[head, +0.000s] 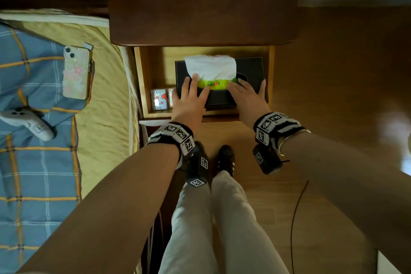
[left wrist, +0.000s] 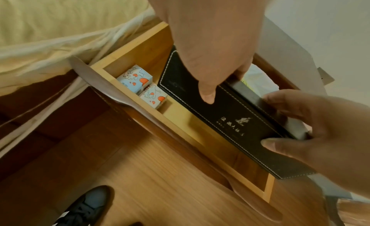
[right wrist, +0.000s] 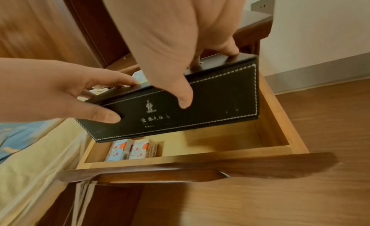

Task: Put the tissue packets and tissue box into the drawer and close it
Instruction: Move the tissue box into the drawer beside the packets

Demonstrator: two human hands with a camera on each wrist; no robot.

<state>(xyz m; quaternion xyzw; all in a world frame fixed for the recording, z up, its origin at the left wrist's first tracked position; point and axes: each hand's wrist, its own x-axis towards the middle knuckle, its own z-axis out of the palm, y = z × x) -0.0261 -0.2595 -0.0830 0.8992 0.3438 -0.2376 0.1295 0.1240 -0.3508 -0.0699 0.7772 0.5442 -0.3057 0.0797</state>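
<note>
A black tissue box with white stitching is held over the open drawer of a dark wooden nightstand, gripped from both ends. The left hand is clasped over the box's left end, fingers spread across the top and thumb pressed on the near side panel. The right hand is clasped over the right end in the same manner, its thumb on the near side panel and its fingers hooked over the top edge. In the right wrist view the box is seen raised clear of the drawer floor and tilted, its left end lower than its right. A white tissue protrudes from the top opening, with a strip of yellow-green wrapper visible just beneath it between the two hands.

Two tissue packets, pale blue with red hearts and a cartoon print, are seen standing side by side in the near left corner of the drawer, against its front wall; in the left wrist view they lie just beside the box's lower end. The drawer front is pulled out over the wooden floor.

On the bed to the left, a phone in a patterned case and a white controller are seen resting on a blue checked cover. The person's dark shoes are visible below the drawer.
</note>
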